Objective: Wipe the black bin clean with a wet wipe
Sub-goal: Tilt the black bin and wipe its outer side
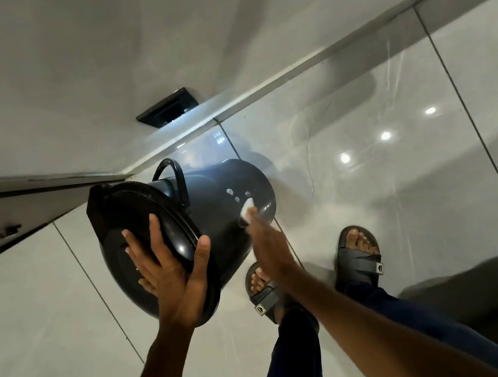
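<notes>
The black bin point(212, 213) is tilted on its side above the glossy floor, its lid end towards me and its base pointing away. My left hand point(169, 272) lies spread flat against the black lid point(136, 225), thumb hooked over the rim, holding the bin up. My right hand point(266, 244) reaches along the bin's side near the base, blurred by motion, and presses a small white wet wipe point(246, 210) against the dark wall. A black carrying handle point(174, 175) arches over the top of the bin.
Pale glossy floor tiles point(400, 164) spread around my two sandalled feet point(359, 255), just below the bin. A white wall with a skirting strip point(273, 80) runs diagonally behind, holding a black wall socket point(168, 108). A door's lower edge point(17, 218) is at left.
</notes>
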